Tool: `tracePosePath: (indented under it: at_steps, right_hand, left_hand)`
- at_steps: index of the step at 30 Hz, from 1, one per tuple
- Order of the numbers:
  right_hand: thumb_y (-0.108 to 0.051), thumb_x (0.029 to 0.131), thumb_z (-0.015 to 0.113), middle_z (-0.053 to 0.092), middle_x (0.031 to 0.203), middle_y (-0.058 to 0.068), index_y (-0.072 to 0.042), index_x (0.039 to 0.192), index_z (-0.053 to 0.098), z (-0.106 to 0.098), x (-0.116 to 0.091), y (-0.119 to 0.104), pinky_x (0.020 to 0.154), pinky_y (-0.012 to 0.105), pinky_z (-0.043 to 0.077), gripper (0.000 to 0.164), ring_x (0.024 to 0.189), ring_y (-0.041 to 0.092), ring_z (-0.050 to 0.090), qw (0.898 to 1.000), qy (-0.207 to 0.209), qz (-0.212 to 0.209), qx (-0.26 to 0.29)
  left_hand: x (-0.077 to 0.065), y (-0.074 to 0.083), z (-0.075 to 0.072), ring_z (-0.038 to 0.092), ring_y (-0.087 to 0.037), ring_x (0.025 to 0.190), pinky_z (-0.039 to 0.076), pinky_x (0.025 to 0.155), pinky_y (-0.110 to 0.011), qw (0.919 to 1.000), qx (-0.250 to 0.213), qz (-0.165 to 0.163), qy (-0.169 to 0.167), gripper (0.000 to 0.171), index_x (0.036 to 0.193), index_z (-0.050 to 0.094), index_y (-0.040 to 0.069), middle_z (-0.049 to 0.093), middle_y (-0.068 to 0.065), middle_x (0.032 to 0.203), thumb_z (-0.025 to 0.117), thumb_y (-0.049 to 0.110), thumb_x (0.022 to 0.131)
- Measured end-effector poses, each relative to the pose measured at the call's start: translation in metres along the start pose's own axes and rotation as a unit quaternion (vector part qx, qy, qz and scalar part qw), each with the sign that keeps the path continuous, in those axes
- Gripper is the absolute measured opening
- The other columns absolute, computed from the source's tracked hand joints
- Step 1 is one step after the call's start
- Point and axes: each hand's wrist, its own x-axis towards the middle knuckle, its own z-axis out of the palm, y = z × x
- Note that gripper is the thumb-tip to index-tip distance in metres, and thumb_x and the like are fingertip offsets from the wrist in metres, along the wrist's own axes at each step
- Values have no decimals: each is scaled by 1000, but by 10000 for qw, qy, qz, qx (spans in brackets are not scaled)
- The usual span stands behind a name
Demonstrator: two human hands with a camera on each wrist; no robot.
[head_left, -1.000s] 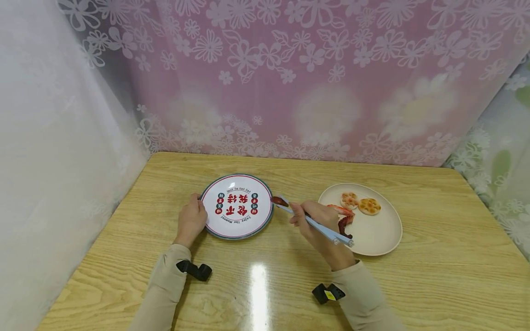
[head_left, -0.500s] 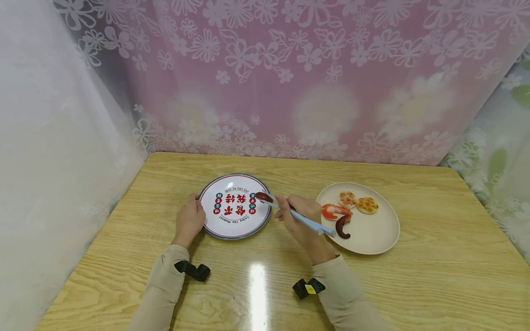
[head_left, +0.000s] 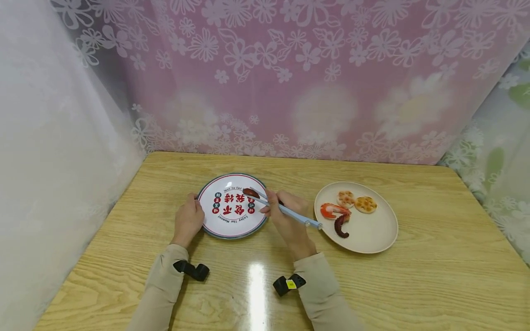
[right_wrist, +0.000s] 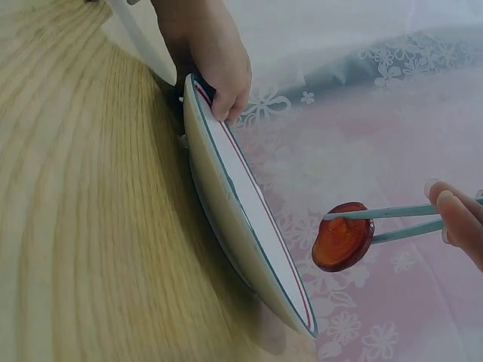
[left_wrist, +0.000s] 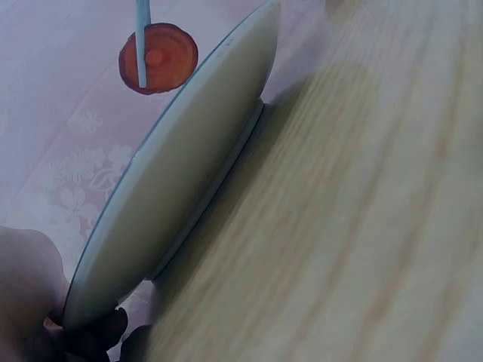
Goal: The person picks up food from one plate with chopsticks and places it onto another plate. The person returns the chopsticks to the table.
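Note:
My left hand point(head_left: 189, 221) grips the left rim of a white plate point(head_left: 215, 225) with red lettering and a dark green edge. In the right wrist view, its thumb lies over the rim. My right hand point(head_left: 287, 220) holds pale blue chopsticks point(head_left: 296, 215), their tips over the plate's right half. Pinched between them is a round, reddish-brown piece of food point(right_wrist: 342, 237) with a darker rim, like a mushroom cap. Both wrist views show this piece raised above the plate's surface point(right_wrist: 260, 219).
To the right stands a cream oval plate point(head_left: 372, 236). On it lie a red-and-white shrimp point(head_left: 331, 211), a dark curled tentacle point(head_left: 340, 227) and two round lotus root slices point(head_left: 366, 205). A flowered pink curtain point(head_left: 265, 92) hangs behind the wooden table point(head_left: 434, 257).
My right hand has moved left with the chopsticks, carrying the reddish-brown piece from the white plate's right edge to over its face. The left hand keeps its grip on the rim.

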Motion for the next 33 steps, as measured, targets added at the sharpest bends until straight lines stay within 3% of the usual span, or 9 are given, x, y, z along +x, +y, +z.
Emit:
tracePosePath:
  at_steps: [5,15,24,29,33]
  right_hand:
    - [6,91,61,64,57,13,3,64,60,10,-2,1,41,22,47,27,46,19,64,9985,258,289,393]
    - [8,90,60,63,59,21,7,64,57,25,-2,-16,43,30,50,26,48,31,63,9952,216,854,424]
    - [9,85,66,67,63,16,4,68,59,50,-9,-5,49,25,51,19,53,24,65,9980,-7,395,488]
    - [-4,90,67,68,71,5,-2,80,67,62,-21,11,57,17,48,10,61,10,63,9989,-423,75,177]
    - [-14,92,66,67,73,0,-9,82,68,65,-25,15,58,16,44,11,64,3,57,9980,-621,71,92]
  left_hand:
    - [1,1,0,59,-39,90,44,78,-50,10000,32,-29,-7,37,131,43,-7,61,-32,110,32,12,102]
    - [0,2,0,60,-45,98,44,83,-53,10000,57,26,68,38,131,43,-8,59,-34,112,32,11,101]
    - [1,0,1,59,-43,97,43,83,-53,10000,35,-6,43,37,131,43,-8,60,-33,112,32,11,102]
    - [0,0,0,59,-46,98,43,83,-54,9999,69,39,98,37,129,44,-8,60,-34,111,32,11,101]
    - [0,0,0,59,-47,97,43,82,-55,9999,103,58,114,37,129,45,-8,60,-34,111,32,12,101]
